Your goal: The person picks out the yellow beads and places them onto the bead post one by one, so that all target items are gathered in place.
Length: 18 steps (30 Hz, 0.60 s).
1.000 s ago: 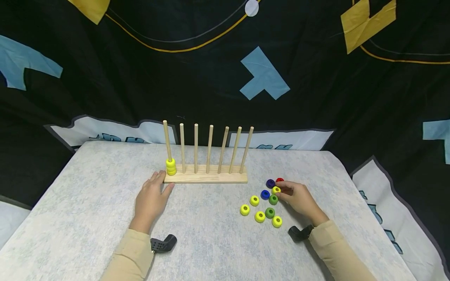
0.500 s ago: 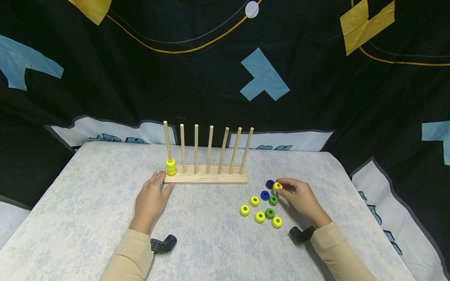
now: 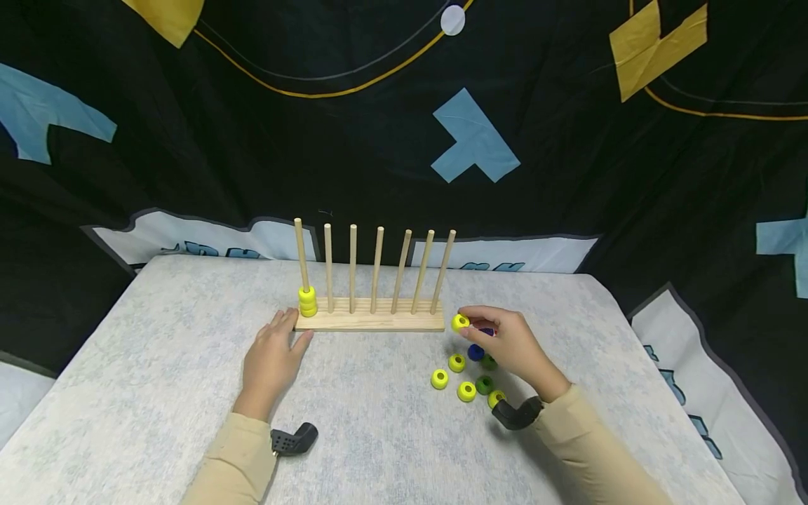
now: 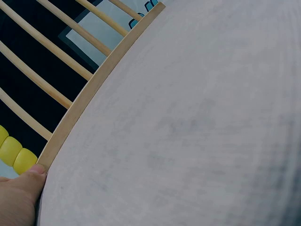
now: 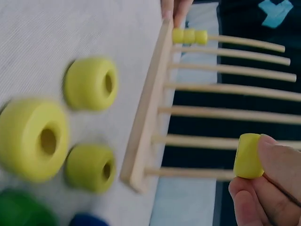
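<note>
A wooden peg stand (image 3: pixel 372 322) with a row of upright pegs lies lengthwise toward the back of the table. Three yellow beads (image 5: pixel 189 36) are stacked on its leftmost peg. At the stand's left end, my left hand (image 3: pixel 271 361) grips the base, the thumb (image 4: pixel 34 174) on its front edge and the fingers at its end. My right hand (image 3: pixel 514 344) pinches a yellow bead (image 3: pixel 460 322) between thumb and fingers, raised off the table just right of the stand. In the right wrist view this bead (image 5: pixel 248 156) appears in front of the nearest peg.
Loose beads lie on the table right of the stand: several yellow beads (image 3: pixel 439 379), green beads (image 3: pixel 485 385) and a blue bead (image 3: pixel 476 352). A purple bead (image 3: pixel 487 332) is partly hidden behind my right hand. A black patterned cloth (image 3: pixel 353 161) hangs behind the table.
My right hand has lifted the yellow bead out of the loose group and carried it left, toward the stand's right end. My left hand has stayed at the base.
</note>
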Each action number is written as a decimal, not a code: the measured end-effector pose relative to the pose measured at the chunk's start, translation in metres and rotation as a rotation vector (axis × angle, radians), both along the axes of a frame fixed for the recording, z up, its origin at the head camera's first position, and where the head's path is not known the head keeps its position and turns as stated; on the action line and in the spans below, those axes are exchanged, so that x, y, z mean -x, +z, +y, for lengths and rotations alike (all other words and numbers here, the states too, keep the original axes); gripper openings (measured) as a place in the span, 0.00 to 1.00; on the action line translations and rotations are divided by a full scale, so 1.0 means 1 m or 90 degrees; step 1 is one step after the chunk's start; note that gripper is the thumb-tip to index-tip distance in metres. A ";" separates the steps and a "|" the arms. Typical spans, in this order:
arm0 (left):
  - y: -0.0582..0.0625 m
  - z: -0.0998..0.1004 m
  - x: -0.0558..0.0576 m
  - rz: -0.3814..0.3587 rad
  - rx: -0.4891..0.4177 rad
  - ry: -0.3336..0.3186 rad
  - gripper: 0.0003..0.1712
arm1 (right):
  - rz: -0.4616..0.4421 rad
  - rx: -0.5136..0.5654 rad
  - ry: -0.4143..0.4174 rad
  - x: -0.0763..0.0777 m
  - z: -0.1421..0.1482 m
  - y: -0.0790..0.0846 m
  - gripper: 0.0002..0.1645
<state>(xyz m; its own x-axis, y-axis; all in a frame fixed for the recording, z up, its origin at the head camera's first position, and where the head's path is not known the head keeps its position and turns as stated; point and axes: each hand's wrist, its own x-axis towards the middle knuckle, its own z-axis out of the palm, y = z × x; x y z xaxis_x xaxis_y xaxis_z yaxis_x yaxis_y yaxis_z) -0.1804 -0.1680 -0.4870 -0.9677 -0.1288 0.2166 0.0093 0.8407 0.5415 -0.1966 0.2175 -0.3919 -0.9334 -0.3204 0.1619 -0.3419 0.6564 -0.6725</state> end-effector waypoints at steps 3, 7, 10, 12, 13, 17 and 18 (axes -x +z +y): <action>0.000 0.000 0.000 -0.003 0.000 0.001 0.36 | 0.013 0.008 0.022 -0.001 -0.012 0.005 0.22; 0.000 0.000 0.000 -0.009 0.000 0.002 0.36 | 0.022 0.026 0.053 -0.002 -0.024 0.008 0.22; 0.000 0.000 0.000 -0.013 0.000 0.003 0.36 | 0.020 0.040 0.069 -0.001 -0.029 0.007 0.23; 0.000 0.000 0.000 -0.012 0.000 0.002 0.36 | 0.017 0.045 0.072 -0.001 -0.032 0.007 0.23; 0.000 0.000 0.000 -0.010 0.001 0.001 0.36 | 0.016 0.047 0.073 -0.001 -0.033 0.007 0.23; -0.001 -0.001 0.001 -0.003 0.000 -0.001 0.36 | 0.014 0.057 0.082 0.000 -0.037 0.007 0.23; -0.001 -0.001 0.001 -0.003 0.001 -0.001 0.36 | 0.014 0.060 0.086 0.000 -0.038 0.007 0.23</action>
<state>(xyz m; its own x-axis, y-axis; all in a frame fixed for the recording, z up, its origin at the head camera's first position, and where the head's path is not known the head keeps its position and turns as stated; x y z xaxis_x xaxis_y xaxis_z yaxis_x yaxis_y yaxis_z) -0.1810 -0.1689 -0.4876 -0.9688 -0.1275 0.2124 0.0078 0.8415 0.5403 -0.1969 0.1794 -0.3853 -0.8788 -0.4251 0.2167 -0.4378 0.5379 -0.7204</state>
